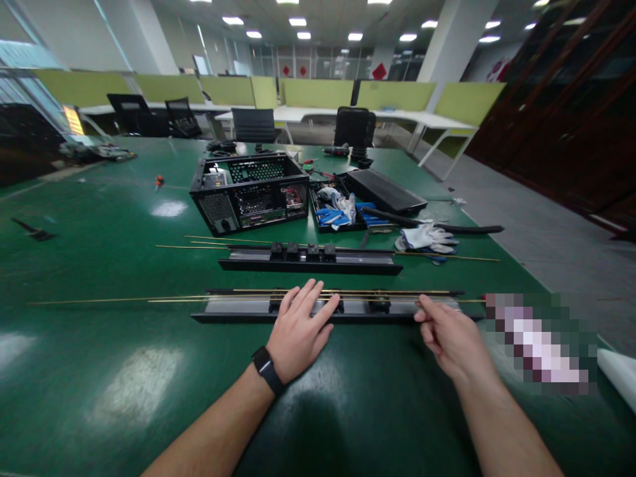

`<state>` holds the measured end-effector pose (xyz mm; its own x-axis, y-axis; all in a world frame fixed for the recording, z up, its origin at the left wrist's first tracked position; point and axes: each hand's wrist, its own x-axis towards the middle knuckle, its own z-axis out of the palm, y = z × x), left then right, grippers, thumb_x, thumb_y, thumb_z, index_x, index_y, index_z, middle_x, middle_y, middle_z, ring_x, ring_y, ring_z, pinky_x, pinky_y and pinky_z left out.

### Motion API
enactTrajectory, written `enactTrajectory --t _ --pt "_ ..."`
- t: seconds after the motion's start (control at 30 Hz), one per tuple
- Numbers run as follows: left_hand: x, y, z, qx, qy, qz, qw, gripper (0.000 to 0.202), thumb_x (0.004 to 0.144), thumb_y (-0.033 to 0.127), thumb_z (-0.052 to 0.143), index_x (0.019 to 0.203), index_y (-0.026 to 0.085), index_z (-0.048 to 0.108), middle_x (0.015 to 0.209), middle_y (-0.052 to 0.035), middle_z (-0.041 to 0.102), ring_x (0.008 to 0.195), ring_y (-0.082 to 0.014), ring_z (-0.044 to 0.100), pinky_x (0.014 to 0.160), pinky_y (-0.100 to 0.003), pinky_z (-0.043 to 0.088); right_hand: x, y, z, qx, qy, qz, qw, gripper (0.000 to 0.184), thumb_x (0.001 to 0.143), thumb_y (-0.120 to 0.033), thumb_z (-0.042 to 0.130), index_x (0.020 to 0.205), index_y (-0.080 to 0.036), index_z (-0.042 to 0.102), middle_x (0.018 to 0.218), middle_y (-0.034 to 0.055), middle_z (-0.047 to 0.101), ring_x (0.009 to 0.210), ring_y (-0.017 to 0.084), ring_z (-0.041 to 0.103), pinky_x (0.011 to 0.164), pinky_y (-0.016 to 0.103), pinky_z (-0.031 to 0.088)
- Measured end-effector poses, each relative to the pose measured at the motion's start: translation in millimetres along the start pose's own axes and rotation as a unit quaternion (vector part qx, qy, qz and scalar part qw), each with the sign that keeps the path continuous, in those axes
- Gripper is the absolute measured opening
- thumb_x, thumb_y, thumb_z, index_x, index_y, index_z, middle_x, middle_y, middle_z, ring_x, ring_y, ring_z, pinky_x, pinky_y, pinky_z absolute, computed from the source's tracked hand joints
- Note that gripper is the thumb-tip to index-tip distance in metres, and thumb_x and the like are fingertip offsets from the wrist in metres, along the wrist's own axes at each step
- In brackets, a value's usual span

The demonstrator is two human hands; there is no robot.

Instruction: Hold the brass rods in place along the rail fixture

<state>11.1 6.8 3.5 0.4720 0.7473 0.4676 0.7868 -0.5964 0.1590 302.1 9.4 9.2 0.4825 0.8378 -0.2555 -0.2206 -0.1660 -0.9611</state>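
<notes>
A long black-edged channel with a silver inside [358,318] lies across the green table in front of me. Several black blocks sit in it, one of them a block [380,302] between my hands. Thin brass-coloured rods [173,300] run lengthwise along the channel and stick out to the left. Palm down, my left hand [299,338] rests over the channel and rods with its fingers stretched out, partly covering the blocks. Toward the channel's right end, the thumb and forefinger of my right hand [450,334] are pinched on a thin rod.
Behind lies a second channel [308,267] with several black blocks and more rods beside it. Farther back stand an open black computer case [218,212], a tray of blue-and-white gloves [338,209] and a black panel [385,189]. White gloves [427,236] lie at the right; a blurred patch covers something nearer.
</notes>
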Motion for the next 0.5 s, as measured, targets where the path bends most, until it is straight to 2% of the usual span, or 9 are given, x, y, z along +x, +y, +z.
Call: enactTrajectory --t 0.13,0.23,0.4,0.5 --pt "0 0 0.1 0.001 -0.002 0.000 1.000 0.049 0.095 0.031 0.057 0.144 0.029 0.050 0.156 -0.0118 0.041 0.148 -0.0296 0.032 0.118 -0.052 0.027 7 -5 -7 0.028 0.068 -0.021 0.997 0.038 0.065 -0.042 0.085 0.071 -0.017 0.058 0.058 -0.0010 0.060 0.030 0.006 0.040 0.022 0.015 0.020" --pt "0 0 0.3 0.001 0.001 -0.001 1.000 0.050 0.094 0.031 0.057 0.144 0.029 0.050 0.155 -0.0121 0.042 0.147 -0.0298 0.033 0.117 -0.052 0.028 9 -7 -9 0.025 0.081 -0.020 0.996 0.035 0.068 -0.042 0.083 0.075 -0.017 0.059 0.058 -0.0007 0.061 0.030 0.006 0.040 0.022 0.015 0.019" --pt "0 1 0.5 0.000 -0.001 -0.002 1.000 0.051 0.094 0.032 0.058 0.144 0.029 0.050 0.155 -0.0120 0.042 0.147 -0.0294 0.033 0.117 -0.051 0.028 2 -1 0 0.025 0.044 -0.006 0.999 0.042 0.065 -0.047 0.085 0.081 -0.015 0.061 0.058 0.0007 0.063 0.028 0.007 0.039 0.022 0.016 0.019" --pt "0 1 0.8 -0.001 -0.001 -0.003 1.000 0.051 0.094 0.032 0.059 0.144 0.029 0.051 0.155 -0.0119 0.042 0.147 -0.0297 0.033 0.118 -0.052 0.028 -2 2 3 0.014 -0.003 0.009 1.000 0.046 0.062 -0.050 0.087 0.075 -0.015 0.060 0.058 0.0014 0.063 0.027 0.006 0.037 0.022 0.016 0.018"
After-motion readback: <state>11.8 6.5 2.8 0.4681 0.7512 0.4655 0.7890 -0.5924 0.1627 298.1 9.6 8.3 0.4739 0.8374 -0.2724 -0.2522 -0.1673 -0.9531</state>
